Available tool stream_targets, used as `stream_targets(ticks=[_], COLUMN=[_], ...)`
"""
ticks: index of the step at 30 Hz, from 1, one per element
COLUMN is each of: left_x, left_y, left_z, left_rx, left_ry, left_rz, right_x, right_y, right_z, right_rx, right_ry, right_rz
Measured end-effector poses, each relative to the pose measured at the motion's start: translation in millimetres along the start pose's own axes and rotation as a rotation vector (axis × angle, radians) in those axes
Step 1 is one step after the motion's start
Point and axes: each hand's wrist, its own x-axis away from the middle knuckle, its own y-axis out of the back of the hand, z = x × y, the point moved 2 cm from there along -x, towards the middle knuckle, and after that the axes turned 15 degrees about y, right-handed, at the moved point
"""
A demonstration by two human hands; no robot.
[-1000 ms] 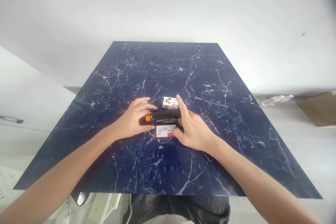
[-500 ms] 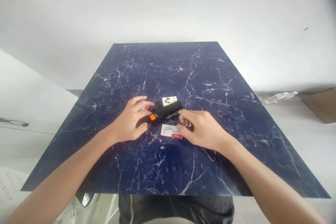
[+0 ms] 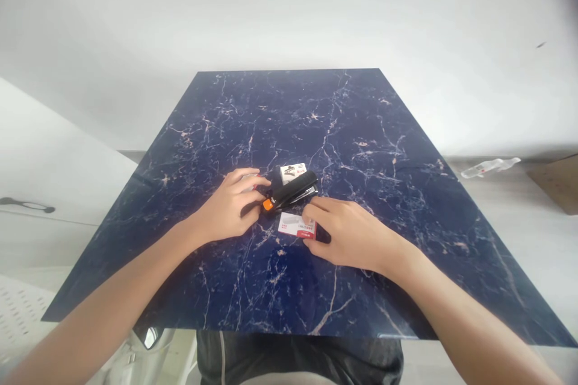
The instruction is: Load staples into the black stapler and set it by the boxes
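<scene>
Black stapler (image 3: 291, 190) (orange end toward left hand) lies mid-table (image 3: 361, 102), tilted. Left hand (image 3: 228, 210) curled loosely at orange end, fingertips touching stapler, grip unclear. Right hand (image 3: 350, 234) pinches near card (image 3: 295, 225) edge. Small box (image 3: 292, 171) just behind stapler.

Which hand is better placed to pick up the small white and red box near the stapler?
Right. The right hand already touches the white and red box with its fingertips, while the left hand is at the stapler.
</scene>
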Motion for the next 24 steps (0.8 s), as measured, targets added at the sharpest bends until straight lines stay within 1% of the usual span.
stream_targets(ticks=[2,6,11,14,17,19,20,22,24], left_x=[-0.1,-0.2,-1.1,-1.1,1.2,3.9,5.3,7.5,8.8], left_y=[-1.4,-2.8,-3.0,-5.4,-9.2,-9.0,-7.2,0.3,11.3], left_z=[0.4,0.9,0.1,-6.7,-19.3,-27.0,-29.6,-31.9,-30.8], left_rx=[-0.006,-0.008,0.010,0.024,0.048,0.072,0.086,0.131,0.201], left_ry=[-0.009,-0.024,-0.033,-0.044,-0.092,-0.123,-0.131,-0.130,-0.094], left_rz=[-0.011,-0.026,-0.034,-0.027,0.041,0.096,0.122,0.172,0.242], right_x=[-0.6,-1.1,-0.3,-1.7,-3.3,-3.7,-3.5,-2.9,-1.9], right_y=[0.4,0.0,-1.3,-2.9,-4.5,-5.1,-5.0,-4.4,-3.7], right_z=[1.7,7.9,18.4,26.1,30.9,30.0,28.2,22.7,16.3], right_rx=[-0.040,-0.166,-0.304,-0.438,-0.544,-0.553,-0.538,-0.473,-0.353], right_ry=[0.019,0.084,0.114,0.150,0.198,0.212,0.207,0.169,0.095], right_rz=[0.002,0.060,0.086,0.097,0.076,0.022,-0.025,-0.155,-0.298])
